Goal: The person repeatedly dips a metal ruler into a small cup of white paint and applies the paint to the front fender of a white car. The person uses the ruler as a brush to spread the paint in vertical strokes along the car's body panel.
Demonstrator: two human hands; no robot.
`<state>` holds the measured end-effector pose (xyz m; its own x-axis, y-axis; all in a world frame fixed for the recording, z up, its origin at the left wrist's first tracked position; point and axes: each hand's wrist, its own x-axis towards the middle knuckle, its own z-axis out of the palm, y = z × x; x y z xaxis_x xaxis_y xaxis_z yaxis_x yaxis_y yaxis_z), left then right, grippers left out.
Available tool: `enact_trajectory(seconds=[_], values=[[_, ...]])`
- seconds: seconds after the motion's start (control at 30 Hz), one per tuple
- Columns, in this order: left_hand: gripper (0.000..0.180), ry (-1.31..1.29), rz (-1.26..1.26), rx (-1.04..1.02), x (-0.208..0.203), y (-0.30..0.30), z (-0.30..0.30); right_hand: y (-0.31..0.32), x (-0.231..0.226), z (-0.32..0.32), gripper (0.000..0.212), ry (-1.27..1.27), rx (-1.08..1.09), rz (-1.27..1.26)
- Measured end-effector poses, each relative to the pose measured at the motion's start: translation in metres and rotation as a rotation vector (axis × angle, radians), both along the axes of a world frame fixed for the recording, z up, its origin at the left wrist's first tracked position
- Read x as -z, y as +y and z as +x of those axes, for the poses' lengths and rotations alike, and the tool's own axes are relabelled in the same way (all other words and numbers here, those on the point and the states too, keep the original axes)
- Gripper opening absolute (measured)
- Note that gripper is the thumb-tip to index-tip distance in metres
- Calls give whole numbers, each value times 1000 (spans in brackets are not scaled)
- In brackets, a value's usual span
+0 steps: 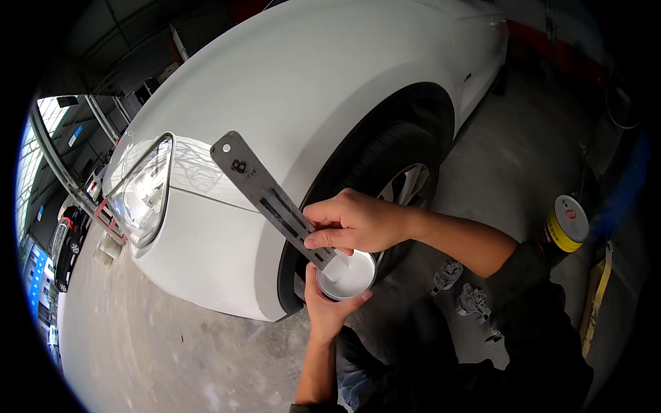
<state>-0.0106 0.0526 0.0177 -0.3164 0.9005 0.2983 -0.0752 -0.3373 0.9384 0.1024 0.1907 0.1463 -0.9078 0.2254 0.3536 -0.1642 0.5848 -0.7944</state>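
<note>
My left hand is wrapped round a small round cup from below and the left. White paint fills part of the cup. My right hand pinches a long flat metal mixing stick near its lower end. Slots run along the stick, and a round hole pierces its upper end. Its lower tip dips into the cup and carries white paint. The stick leans up and to the left, in front of the fender of a white car.
The car's headlight is to the left, its front wheel just behind my hands. A can with a yellow band stands at the right, near a yellow-edged bar. My shoes show on the concrete floor. A dark car is far left.
</note>
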Motion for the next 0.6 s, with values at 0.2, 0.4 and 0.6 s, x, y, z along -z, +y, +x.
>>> enact_trajectory(seconds=[0.2, 0.4, 0.6], values=[[90, -50, -10, 106, 16, -16, 31, 16, 43, 63, 31, 236, 150, -213], [113, 25, -102, -23, 48, -40, 46, 41, 225, 276, 20, 313, 1143, -621], [126, 200, -78, -114, 81, -58, 28, -167, 539, 514, 32, -373, 2177, -826]])
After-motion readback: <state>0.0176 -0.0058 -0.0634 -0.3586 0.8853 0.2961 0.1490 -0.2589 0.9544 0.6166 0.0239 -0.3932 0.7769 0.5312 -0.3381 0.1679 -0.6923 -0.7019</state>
